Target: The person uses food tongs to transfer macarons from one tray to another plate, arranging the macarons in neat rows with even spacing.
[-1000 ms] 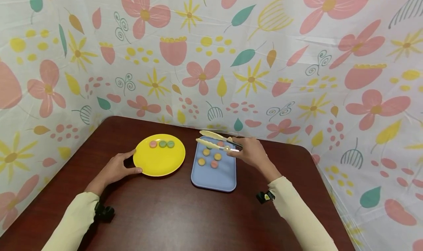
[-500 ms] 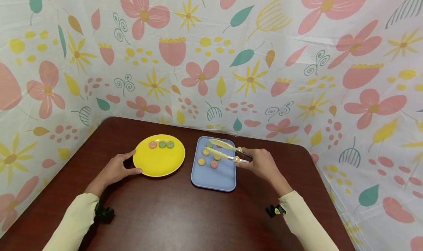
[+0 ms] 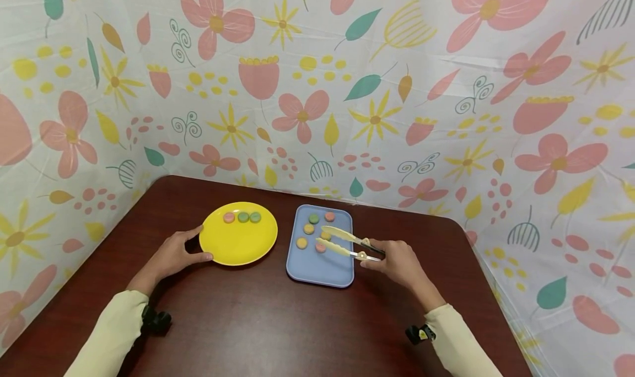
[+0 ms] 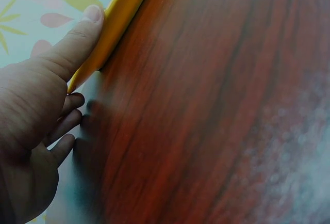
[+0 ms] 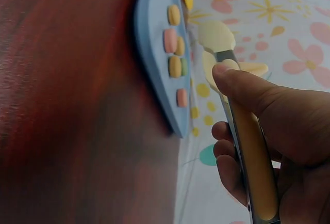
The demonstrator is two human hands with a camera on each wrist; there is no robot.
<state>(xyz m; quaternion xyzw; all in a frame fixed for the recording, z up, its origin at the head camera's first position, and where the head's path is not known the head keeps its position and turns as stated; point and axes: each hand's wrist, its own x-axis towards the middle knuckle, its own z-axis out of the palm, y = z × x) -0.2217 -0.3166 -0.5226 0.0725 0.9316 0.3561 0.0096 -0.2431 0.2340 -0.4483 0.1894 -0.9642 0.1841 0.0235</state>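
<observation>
My left hand (image 3: 173, 251) holds the left rim of the yellow plate (image 3: 238, 244), thumb and index finger spread along its edge. In the left wrist view the thumb (image 4: 77, 41) presses the plate's rim, the other fingers bent below it. A pink macaron (image 3: 229, 217) and two green macarons (image 3: 249, 217) sit along the plate's far side. My right hand (image 3: 399, 261) grips cream-tipped tongs (image 3: 354, 244) by the handle, their jaws apart over the right half of the blue tray (image 3: 317, 272). The tips overlap a yellow macaron (image 3: 324, 236) and a pink macaron (image 3: 320, 248).
On the tray also lie a green macaron (image 3: 314, 218), another pink macaron (image 3: 329, 216) and two yellow macarons (image 3: 308, 229). Tray and plate stand on a dark brown wooden table (image 3: 248, 322). A flower-printed cloth (image 3: 307, 90) hangs close behind the table's back edge.
My right hand has drawn the spread tongs from the tray's far end toward me and to the right. The left hand and plate have stayed in place.
</observation>
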